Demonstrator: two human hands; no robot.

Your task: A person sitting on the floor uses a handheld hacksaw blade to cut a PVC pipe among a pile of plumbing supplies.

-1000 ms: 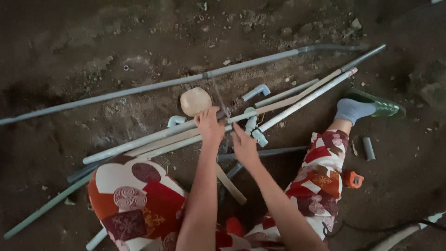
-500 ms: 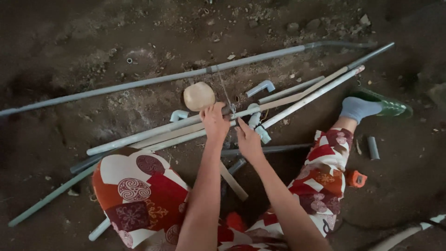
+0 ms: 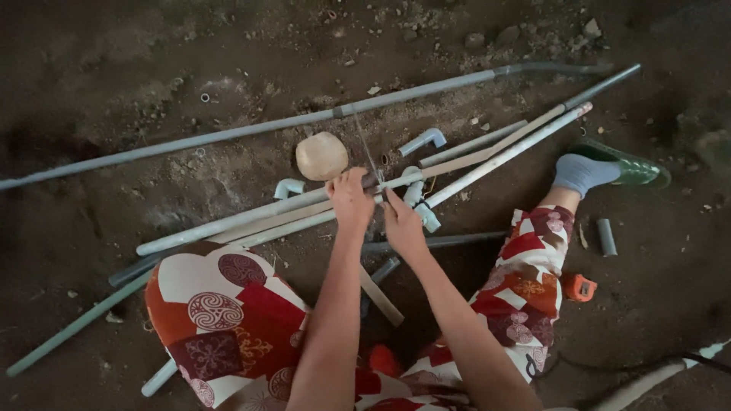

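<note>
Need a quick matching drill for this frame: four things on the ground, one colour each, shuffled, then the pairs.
Things:
1. Round ball
2. Tape measure
3. Sandal
4. Sock

Colours:
A. green
B. orange
C. grey-blue
D. tan

Pairs: 1-D, 2-B, 3-A, 4-C

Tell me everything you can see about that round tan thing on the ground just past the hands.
The round tan lump is pale beige, matte and roughly ball-shaped, with a slightly flattened face; its material cannot be told. It sits on the dirt floor, between the long grey pipe behind it and the bundle of pale pipes in front. The left hand is close beside it; contact is unclear.
</note>
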